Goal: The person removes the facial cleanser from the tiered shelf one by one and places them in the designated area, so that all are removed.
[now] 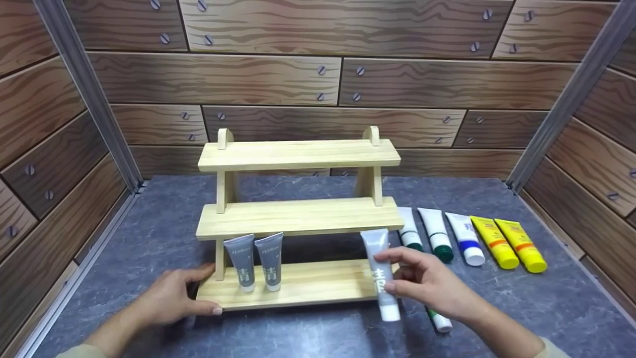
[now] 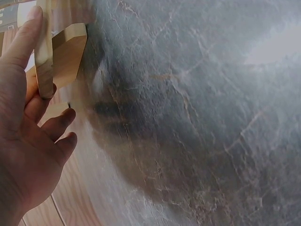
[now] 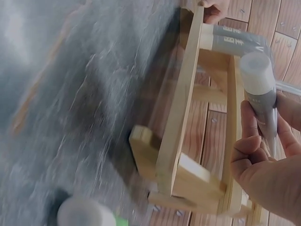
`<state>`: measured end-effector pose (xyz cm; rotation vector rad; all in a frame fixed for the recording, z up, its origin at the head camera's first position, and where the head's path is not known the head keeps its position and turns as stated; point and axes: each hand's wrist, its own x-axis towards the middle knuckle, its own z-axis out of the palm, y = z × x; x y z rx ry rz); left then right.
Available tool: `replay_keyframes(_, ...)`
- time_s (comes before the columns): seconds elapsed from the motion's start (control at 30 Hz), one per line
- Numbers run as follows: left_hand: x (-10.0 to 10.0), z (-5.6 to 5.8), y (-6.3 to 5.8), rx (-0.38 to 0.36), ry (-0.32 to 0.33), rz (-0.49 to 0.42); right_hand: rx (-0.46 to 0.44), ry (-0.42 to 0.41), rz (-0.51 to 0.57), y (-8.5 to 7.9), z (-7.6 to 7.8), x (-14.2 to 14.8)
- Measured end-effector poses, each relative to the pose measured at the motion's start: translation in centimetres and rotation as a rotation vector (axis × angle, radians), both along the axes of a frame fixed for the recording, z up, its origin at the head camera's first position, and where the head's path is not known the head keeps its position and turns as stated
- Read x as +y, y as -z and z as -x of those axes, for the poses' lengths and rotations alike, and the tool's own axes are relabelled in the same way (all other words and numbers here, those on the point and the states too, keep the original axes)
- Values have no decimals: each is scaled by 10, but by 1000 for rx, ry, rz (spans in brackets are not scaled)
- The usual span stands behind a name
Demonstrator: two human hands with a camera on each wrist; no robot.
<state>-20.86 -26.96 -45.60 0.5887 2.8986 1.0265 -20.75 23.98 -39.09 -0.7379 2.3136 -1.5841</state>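
Observation:
A three-tier wooden display rack (image 1: 299,217) stands on the table. My left hand (image 1: 166,297) grips the left end of its bottom shelf, the thumb on top; in the left wrist view the shelf's end (image 2: 44,61) lies between thumb and fingers. My right hand (image 1: 432,283) pinches a grey tube (image 1: 380,278) with a white cap, cap down, in front of the bottom shelf's right end. Two matching grey tubes (image 1: 240,263) (image 1: 270,262) stand on their caps at the left of that shelf.
Right of the rack lie two white tubes with green caps (image 1: 436,233), a white one with a blue band (image 1: 465,239) and two yellow tubes (image 1: 521,245). Another tube with a white cap (image 1: 442,322) lies partly hidden under my right hand. Wood-patterned walls (image 1: 318,79) enclose the table.

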Motion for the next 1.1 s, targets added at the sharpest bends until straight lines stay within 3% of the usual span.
replay_keyframes(0.2,0,1,0,-11,-5,-1,-15,16,-4,-3,-3,17)
replay_keyframes(0.73,1,0,-1,-13,-26,24,90,46,37,-1,-8,70)
replay_keyframes(1.1,2,-1,0,-11,-23,29,48,176,-59,0,-9,103)
